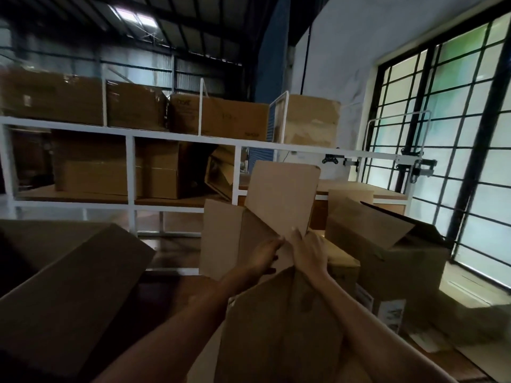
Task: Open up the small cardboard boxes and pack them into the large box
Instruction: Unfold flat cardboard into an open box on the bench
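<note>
Both hands grip a small brown cardboard box (pixel 265 230) held up in mid-air.

From the head view, the left hand (pixel 264 257) and right hand (pixel 308 251) close their fingers on the box's middle, its flaps splayed upward and toward the person. A large open brown cardboard box (pixel 392 261) stands just right of it, near the barred window (pixel 448 150); white metal shelving (pixel 130 167) stacked with cartons stands behind.

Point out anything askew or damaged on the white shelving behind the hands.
On the white shelving, one carton in the middle bay leans at a steep tilt with a loose flap hanging, while its neighbours sit square. Nothing else stands out.
</note>
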A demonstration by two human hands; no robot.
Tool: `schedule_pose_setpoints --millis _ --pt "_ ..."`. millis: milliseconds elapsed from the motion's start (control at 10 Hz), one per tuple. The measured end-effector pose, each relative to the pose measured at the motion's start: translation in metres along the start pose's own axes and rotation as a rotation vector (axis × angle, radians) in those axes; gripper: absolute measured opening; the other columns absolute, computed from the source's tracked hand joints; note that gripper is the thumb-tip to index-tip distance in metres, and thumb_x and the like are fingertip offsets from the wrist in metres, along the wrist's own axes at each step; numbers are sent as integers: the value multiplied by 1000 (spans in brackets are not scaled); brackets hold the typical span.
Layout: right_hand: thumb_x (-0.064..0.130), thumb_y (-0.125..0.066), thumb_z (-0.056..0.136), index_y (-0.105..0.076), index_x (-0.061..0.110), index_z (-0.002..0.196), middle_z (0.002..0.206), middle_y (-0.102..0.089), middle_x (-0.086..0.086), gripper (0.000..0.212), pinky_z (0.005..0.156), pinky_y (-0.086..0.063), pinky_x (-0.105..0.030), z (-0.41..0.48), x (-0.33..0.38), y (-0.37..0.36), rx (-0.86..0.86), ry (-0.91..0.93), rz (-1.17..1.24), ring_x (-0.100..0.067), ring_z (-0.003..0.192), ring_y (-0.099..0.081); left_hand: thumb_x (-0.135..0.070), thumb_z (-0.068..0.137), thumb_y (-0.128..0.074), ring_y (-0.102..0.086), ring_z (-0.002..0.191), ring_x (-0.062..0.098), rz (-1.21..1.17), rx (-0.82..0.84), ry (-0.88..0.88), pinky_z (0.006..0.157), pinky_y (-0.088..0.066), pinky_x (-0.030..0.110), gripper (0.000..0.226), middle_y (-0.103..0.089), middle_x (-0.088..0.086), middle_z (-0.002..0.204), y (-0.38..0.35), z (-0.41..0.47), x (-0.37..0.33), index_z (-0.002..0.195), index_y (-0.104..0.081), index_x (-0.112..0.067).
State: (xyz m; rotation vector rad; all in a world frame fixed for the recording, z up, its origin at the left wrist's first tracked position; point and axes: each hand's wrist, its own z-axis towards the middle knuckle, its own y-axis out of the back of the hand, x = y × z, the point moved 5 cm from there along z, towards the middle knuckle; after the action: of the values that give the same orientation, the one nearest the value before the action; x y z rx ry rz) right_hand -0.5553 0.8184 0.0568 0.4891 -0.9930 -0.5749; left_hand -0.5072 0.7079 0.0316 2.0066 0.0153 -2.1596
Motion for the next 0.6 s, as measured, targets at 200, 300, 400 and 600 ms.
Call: schedule_pose_setpoints --millis 200,300,400,600 --pt "43 -45 100 -65 0 97 88 -58 -17 48 87 -44 -43 16 -32 7 -234 -272 496 -29 87 -56 -16 104 -42 -54 120 21 27 -55 -151 77 -44 4 38 -54 14 134 -44 -20 -35 137 -49 1" --pt "38 -52 95 -66 -7 110 105 -67 -19 49 80 -46 -36 0 -53 36 -403 -336 693 -29 98 -62 -24 104 -43 -54 99 10 167 -1 -166 68 -40 3 35 -57 6 123 -63 -9 -24 131 -54 -5" --pt "25 -59 95 -60 -9 120 118 -62 -21 43 81 -43 -30 -16 -79 9 -465 -550 940 -30 105 -60 -20 102 -44 -51 97 15 317 47 -130 81 -39 20 29 -60 15 113 -74 -6 -5 116 -59 1" --pt "26 -55 97 -55 -8 125 126 -59 -17 44 86 -46 -32 -51 -136 -54 -13 -717 832 -31 107 -57 -23 99 -43 -53 88 22 612 135 -117 68 -38 33 40 -63 26 115 -77 -19 67 110 -62 11"
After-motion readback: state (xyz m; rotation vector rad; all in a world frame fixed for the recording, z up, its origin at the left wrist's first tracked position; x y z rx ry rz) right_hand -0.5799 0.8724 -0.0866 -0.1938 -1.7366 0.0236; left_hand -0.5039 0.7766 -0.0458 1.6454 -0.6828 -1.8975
